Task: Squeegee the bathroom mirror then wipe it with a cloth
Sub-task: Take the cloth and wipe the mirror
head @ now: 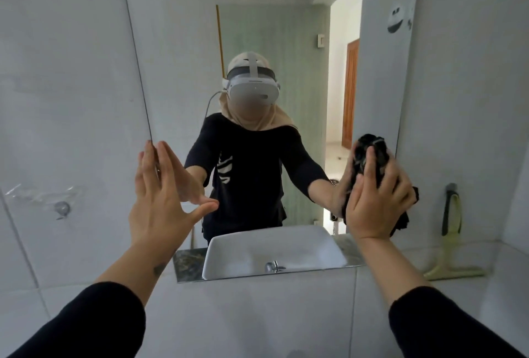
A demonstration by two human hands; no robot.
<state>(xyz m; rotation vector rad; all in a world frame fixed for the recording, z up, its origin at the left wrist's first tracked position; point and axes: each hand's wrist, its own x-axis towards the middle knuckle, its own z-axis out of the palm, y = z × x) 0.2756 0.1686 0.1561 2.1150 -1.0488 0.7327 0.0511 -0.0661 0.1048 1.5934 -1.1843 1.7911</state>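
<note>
The bathroom mirror (272, 14) fills the wall ahead and reflects a person in a black top. My right hand (378, 200) presses a crumpled black cloth (372, 154) flat against the glass near the mirror's lower right edge. At the lower left edge, my left hand (160, 194) rests open on the glass with fingers spread and nothing in it. A pale yellow squeegee (450, 246) with a dark handle stands propped against the tiled wall to the right, blade down on the ledge, apart from both hands.
White tiles surround the mirror. A suction hook (61, 209) sticks to the left wall and a white holder (396, 18) hangs at the upper right. The white basin (272, 254) and its tap appear only as a reflection.
</note>
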